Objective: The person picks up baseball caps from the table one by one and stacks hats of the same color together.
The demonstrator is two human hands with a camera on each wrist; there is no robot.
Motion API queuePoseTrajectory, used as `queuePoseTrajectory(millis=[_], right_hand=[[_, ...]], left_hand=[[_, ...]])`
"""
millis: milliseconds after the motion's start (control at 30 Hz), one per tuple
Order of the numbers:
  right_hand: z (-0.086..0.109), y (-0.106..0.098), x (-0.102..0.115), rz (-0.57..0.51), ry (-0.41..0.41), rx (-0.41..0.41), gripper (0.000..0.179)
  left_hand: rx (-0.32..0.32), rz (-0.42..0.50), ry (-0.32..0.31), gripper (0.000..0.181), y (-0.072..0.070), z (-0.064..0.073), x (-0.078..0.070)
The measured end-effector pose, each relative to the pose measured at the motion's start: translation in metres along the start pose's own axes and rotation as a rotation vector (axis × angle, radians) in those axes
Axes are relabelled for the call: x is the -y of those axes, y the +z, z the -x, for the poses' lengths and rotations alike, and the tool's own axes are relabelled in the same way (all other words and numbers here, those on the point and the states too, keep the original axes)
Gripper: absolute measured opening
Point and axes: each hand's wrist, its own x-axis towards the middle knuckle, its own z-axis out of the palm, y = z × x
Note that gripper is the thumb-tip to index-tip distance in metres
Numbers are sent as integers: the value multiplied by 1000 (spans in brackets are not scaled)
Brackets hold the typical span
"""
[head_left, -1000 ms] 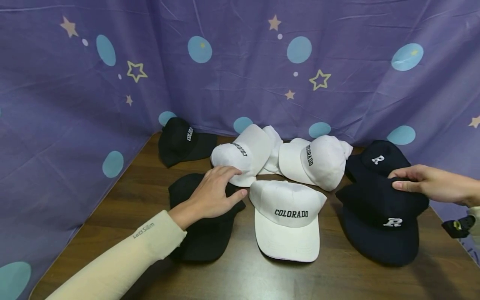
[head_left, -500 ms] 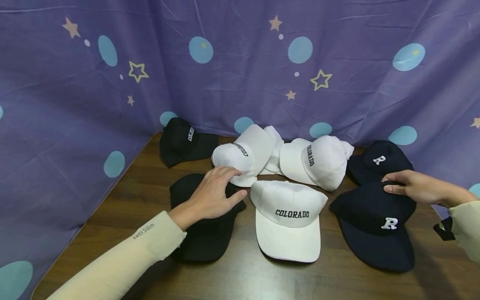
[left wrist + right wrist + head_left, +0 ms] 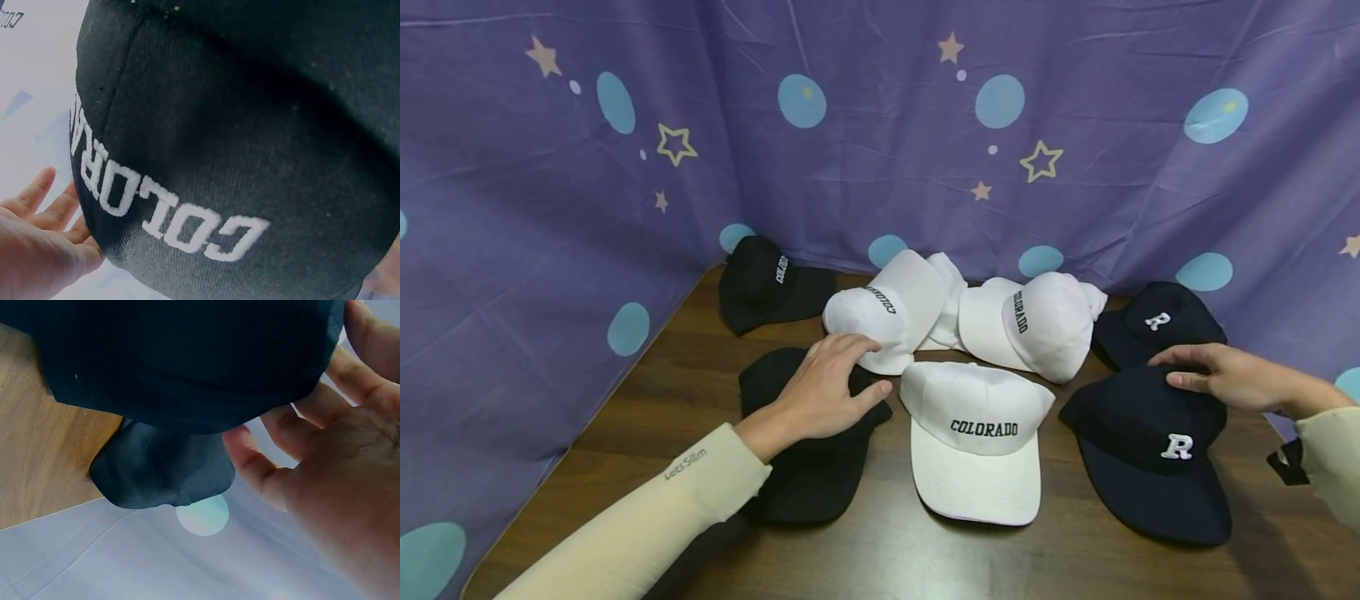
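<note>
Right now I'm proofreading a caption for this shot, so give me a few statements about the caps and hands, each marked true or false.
1. The left hand is at the front black cap. True.
2. Every back-row cap is white. False: a back black cap and a back navy cap lie there too.
3. The right hand is at the front navy cap. True.
4. The front white cap lies between the front black cap and the front navy cap. True.
5. The front white cap's brim points toward the backdrop. False: it points away from the backdrop.
</note>
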Motion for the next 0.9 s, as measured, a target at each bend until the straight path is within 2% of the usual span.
queuePoseTrajectory(millis=[233,400,600,800,900], right_hand=[[0,3,7,74,32,-103,33],[0,6,23,144,58,-179,34],[0,10,47,115,96,-239,36],[1,19,61,87,60,-378,34],[1,24,68,56,41,-420,35]], left_hand=[[-6,-8,7,54,-1,0,-1],[-17,-10,19,54,-3,0,-1],[-8,-6,-2,55,-5,0,0],[-18,4,-9,55,-8,0,1],[-20,11,-14,55,-10,0,2]])
